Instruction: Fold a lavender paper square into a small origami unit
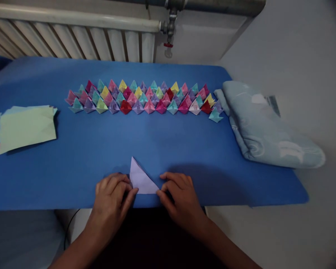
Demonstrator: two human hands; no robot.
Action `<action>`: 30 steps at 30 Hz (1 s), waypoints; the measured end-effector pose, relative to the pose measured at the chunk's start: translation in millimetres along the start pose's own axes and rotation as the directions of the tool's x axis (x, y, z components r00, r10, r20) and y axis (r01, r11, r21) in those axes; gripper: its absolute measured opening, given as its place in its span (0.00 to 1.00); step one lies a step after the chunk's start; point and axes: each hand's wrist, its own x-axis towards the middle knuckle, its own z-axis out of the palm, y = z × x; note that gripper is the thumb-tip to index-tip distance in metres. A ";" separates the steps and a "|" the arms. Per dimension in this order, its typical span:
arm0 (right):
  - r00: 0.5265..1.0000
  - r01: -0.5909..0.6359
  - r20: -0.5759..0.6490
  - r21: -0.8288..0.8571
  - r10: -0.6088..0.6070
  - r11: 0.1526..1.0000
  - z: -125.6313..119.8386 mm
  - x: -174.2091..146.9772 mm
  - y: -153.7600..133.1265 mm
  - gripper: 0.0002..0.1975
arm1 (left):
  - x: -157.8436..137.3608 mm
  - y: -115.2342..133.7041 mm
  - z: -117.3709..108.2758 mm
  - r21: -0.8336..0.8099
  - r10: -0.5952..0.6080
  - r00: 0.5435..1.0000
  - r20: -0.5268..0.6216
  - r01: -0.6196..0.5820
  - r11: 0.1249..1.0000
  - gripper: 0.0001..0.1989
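Observation:
A lilac sheet of paper (142,180), folded to a triangle-like shape, lies near the front edge of the blue table. My left hand (113,196) pinches its lower left side, thumb on the paper and fingers curled beside it. At the lower right corner, my right hand (180,196) grips the paper's tip between thumb and forefinger. Farther back stand several rows of small folded paper boats (138,106) in pink, red, yellow, green, blue and purple.
To the left lies a stack of loose paper sheets (28,127), pale green on top. A folded grey-green blanket (268,130) rests on the right of the blue table (100,134). Behind it are a white radiator (72,41) and a pipe valve with a red handle (168,45).

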 end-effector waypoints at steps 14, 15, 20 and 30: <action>0.991 0.053 0.132 -0.112 -0.038 0.992 -4.1 -2.2 -0.9 0.19 | 4.6 -6.1 -10.6 0.161 0.379 0.900 0.214 -0.415 0.896 0.26; 0.990 0.064 0.132 -0.126 -0.048 0.990 -3.7 -2.7 -0.4 0.18 | 5.8 -5.1 -10.0 0.181 0.375 0.900 0.222 -0.416 0.891 0.26; 0.990 0.090 0.124 -0.159 -0.071 0.983 -2.1 -4.7 0.4 0.18 | 11.9 5.5 -3.9 0.296 0.272 0.930 0.249 -0.341 0.892 0.27; 0.986 0.138 0.116 -0.185 -0.117 0.973 4.7 -7.5 -11.0 0.13 | -4.8 1.0 3.1 0.169 0.189 0.978 0.087 -0.201 0.965 0.20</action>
